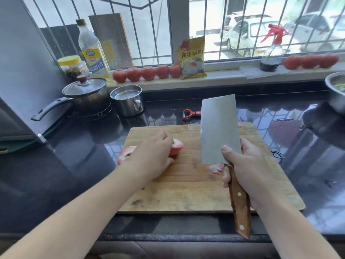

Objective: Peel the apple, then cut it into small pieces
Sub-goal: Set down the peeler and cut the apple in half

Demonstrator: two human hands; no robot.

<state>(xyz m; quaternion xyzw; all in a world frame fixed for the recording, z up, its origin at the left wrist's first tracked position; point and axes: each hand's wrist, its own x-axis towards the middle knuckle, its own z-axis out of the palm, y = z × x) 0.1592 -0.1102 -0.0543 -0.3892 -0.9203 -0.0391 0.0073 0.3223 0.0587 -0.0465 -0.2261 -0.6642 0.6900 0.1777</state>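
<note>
Wooden board [186,193] on dark counter: L hand [149,157] grips apple piece [176,146] w/ skin on, R hand [248,171] clenches cleaver [218,129] raised; risk: round piece rolls, blade nicks fingers.

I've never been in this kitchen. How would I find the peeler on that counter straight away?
Start at the wooden cutting board in the middle of the dark counter. Just beyond its far edge, to the right of the open steel pot, lies the peeler, partly hidden behind the raised cleaver. It is the only small red-and-black tool lying flat on the countertop.
</note>
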